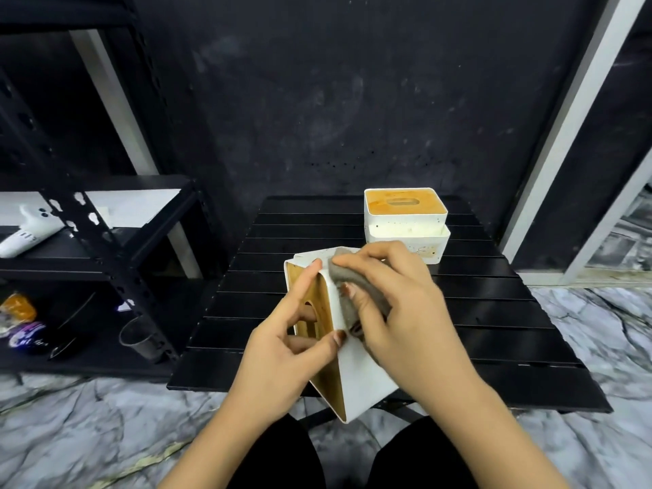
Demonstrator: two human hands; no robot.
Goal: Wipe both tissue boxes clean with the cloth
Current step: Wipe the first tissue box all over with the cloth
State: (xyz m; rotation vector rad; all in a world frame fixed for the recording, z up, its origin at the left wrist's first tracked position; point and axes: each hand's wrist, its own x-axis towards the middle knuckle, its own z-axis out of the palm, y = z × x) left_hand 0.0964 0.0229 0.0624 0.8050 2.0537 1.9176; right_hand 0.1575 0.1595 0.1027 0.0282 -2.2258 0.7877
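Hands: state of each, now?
Left hand: grips the tilted tissue box.
Right hand: holds the grey cloth against that box.

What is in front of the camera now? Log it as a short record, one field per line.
setting: black slatted table, black shelving to its left
held box: white tissue box tipped on its side, wooden lid facing left
left hand: holds the box, thumb at the white edge, a finger in the lid slot
right hand: presses the grey cloth against the white side
second box: tissue box upright at the far side of the table, untouched
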